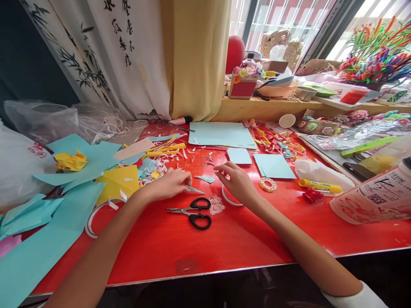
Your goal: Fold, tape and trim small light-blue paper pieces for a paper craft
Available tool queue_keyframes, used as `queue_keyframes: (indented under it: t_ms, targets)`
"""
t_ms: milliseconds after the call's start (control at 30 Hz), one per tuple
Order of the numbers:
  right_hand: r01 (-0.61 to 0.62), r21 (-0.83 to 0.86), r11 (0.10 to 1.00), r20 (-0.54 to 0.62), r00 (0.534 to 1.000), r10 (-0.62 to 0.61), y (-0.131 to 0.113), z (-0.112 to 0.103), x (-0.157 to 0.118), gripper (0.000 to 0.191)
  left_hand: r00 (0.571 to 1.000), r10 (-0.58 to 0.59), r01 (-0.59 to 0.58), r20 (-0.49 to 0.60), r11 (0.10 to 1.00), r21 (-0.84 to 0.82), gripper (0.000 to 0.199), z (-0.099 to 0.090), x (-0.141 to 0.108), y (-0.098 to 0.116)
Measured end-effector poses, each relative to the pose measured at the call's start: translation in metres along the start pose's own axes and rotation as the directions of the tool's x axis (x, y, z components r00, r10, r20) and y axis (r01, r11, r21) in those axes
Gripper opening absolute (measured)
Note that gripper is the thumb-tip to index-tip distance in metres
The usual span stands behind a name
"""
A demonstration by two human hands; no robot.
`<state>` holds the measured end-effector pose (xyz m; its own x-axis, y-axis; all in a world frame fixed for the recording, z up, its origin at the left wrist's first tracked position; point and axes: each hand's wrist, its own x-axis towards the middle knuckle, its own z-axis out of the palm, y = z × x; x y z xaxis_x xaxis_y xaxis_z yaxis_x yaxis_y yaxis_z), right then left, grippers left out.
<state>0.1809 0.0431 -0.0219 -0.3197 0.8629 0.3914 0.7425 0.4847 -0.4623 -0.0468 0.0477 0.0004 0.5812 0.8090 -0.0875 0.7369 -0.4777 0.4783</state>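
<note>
My left hand (171, 184) pinches a small folded piece of light blue paper (195, 189) that points right. Across from it, my right hand (236, 182) is raised with fingertips drawn together; whatever they hold, if anything, is too small to make out. Between my hands a small light blue paper piece (205, 179) lies on the red table (250, 239). Black-handled scissors (192, 211) rest just in front, blades to the left. Beside their handles is a little heap of white scraps (216, 205). A white ring (229, 197) sits partly under my right hand.
Blue sheets (221, 133) and cut squares (273, 166) lie behind. Scraps and blue paper (77, 205) cover the left, around a tape roll (91, 222). At right are a small roll (267, 184), a yellow glue stick (320, 185) and a large cup (372, 199).
</note>
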Motion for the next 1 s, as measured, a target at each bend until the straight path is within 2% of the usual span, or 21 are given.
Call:
queue_keyframes:
  t_ms: [100,167,233,367,533,600,700,767,867,933,1000]
  targets:
    - [0.029,0.198,0.98,0.114,0.992,-0.052,-0.007,-0.004,0.0,0.026,0.998,0.001,-0.015,-0.062,0.975,-0.223,0.015,-0.003,0.0,0.013]
    - [0.008,0.299,0.954,0.223,0.972,-0.078,-0.012,-0.004,-0.002,0.027,0.992,-0.015,-0.025,-0.127,0.953,-0.303,0.018,-0.005,-0.001,0.023]
    - [-0.053,0.357,0.933,0.291,0.955,-0.057,-0.015,-0.004,-0.003,0.031,0.984,-0.021,-0.038,-0.175,0.946,-0.323,0.021,-0.004,0.0,0.03]
    - [-0.131,0.405,0.905,0.295,0.955,0.006,-0.016,-0.006,-0.004,0.035,0.984,-0.018,-0.039,-0.18,0.95,-0.309,0.024,0.005,0.002,0.038]
    - [-0.117,0.43,0.895,0.386,0.92,-0.065,-0.015,-0.016,-0.002,0.031,0.957,-0.119,0.026,-0.265,0.945,-0.327,0.024,0.016,0.006,0.04]
    - [-0.132,0.47,0.873,0.423,0.901,-0.092,-0.015,-0.018,-0.001,0.03,0.968,-0.127,0.029,-0.216,0.911,-0.411,0.025,0.017,0.007,0.039]
    - [-0.202,0.5,0.842,0.44,0.897,-0.046,-0.013,-0.017,0.0,0.032,0.987,-0.101,0.017,-0.129,0.845,-0.535,0.028,0.014,0.009,0.036]
    - [-0.249,0.512,0.822,0.464,0.886,-0.021,-0.011,-0.016,0.0,0.033,0.983,-0.119,0.021,-0.142,0.833,-0.553,0.027,0.012,0.009,0.033]
    - [-0.282,0.523,0.804,0.513,0.858,-0.032,-0.006,-0.022,0.002,0.031,0.968,-0.178,0.068,-0.176,0.863,-0.5,0.025,0.009,0.009,0.027]
    - [-0.269,0.472,0.84,0.478,0.879,0.013,0.0,-0.031,0.004,0.04,0.963,-0.214,0.126,-0.16,0.892,-0.433,0.023,0.008,0.009,0.02]
    - [-0.224,0.319,0.921,0.377,0.922,0.094,0.006,-0.04,0.006,0.04,0.964,-0.239,0.186,-0.119,0.921,-0.343,0.024,0.008,0.009,0.013]
